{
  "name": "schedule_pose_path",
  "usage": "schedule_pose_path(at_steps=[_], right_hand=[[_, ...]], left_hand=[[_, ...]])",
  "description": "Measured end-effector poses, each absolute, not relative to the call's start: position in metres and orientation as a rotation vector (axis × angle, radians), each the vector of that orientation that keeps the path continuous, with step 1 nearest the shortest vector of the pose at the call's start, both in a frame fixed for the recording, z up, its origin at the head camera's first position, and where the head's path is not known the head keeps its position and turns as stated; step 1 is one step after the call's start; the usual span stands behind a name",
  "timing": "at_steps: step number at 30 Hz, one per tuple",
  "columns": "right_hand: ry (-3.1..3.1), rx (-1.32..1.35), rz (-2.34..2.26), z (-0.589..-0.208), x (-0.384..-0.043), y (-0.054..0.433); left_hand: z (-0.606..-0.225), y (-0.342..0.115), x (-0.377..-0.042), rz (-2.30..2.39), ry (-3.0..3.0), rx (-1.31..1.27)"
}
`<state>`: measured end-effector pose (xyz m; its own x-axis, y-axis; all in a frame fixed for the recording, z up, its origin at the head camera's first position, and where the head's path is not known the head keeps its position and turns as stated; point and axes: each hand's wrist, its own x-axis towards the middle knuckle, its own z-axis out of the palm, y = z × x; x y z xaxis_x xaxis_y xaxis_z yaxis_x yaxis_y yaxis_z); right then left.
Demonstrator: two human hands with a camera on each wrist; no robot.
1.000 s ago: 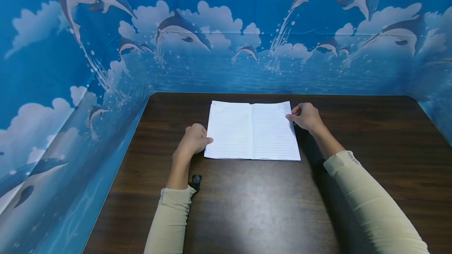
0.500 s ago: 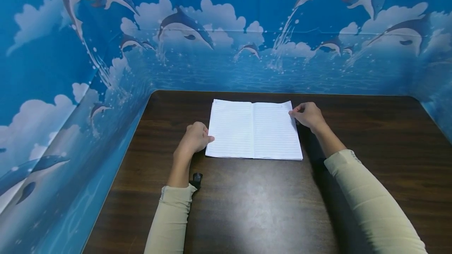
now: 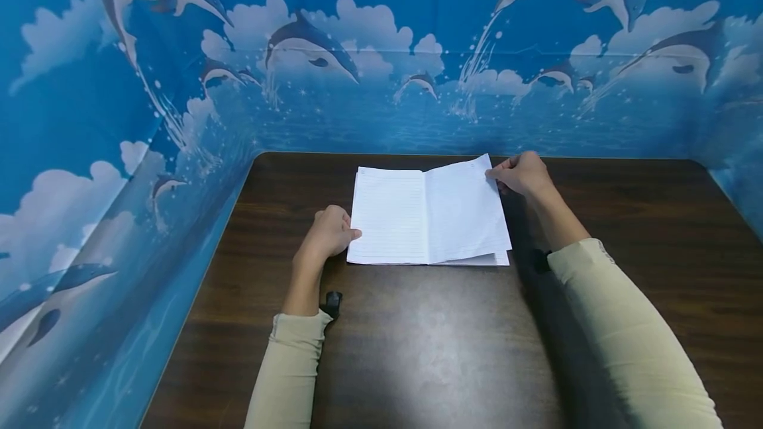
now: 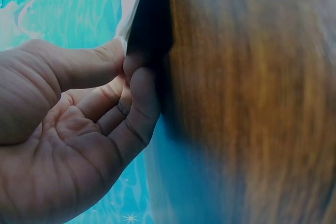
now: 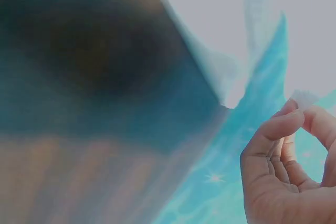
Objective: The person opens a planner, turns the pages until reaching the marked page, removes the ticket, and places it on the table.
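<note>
An open lined notebook (image 3: 387, 217) lies near the far side of the table. At its left edge my left hand (image 3: 326, 234) pinches the pages, thumb on top; in the left wrist view the thumb and fingers (image 4: 142, 93) meet at the paper's edge. My right hand (image 3: 524, 174) pinches the outer edge of a right-hand page (image 3: 465, 207) near its top corner. That page is lifted and skewed, and the sheets beneath show at its lower edge. In the right wrist view the right hand (image 5: 289, 156) holds the paper's tip between thumb and forefinger.
The dark wood table (image 3: 429, 349) spreads around the notebook. A blue curtain (image 3: 369, 104) printed with dolphins stands behind the table and along its left side. A small black device (image 3: 332, 304) sits at the left wrist.
My right hand has moved up and away with the page, which has risen off the sheets below. The left hand stays at the left edge.
</note>
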<state>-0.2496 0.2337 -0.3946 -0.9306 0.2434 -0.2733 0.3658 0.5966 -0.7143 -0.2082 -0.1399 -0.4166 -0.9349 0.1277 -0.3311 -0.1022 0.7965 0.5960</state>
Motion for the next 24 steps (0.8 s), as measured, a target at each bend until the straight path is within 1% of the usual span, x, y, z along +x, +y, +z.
schedule_pose_path(at_steps=[6,15,20,24], right_hand=[[2.671,0.48,-1.322,-0.365,-0.251,0.218],[2.717,0.361,-1.325,-0.328,-0.254,0.185],[2.681,0.305,-1.35,-0.316,-0.258,0.159],[2.665,0.234,-1.369,-0.315,-0.265,0.137]], left_hand=[[-0.415,-0.14,-0.208,0.896,2.622,-0.003],[-0.414,-0.138,-0.21,0.906,2.609,-0.023],[-0.415,-0.138,-0.21,0.908,2.604,-0.029],[-0.414,-0.138,-0.21,0.905,2.607,-0.025]])
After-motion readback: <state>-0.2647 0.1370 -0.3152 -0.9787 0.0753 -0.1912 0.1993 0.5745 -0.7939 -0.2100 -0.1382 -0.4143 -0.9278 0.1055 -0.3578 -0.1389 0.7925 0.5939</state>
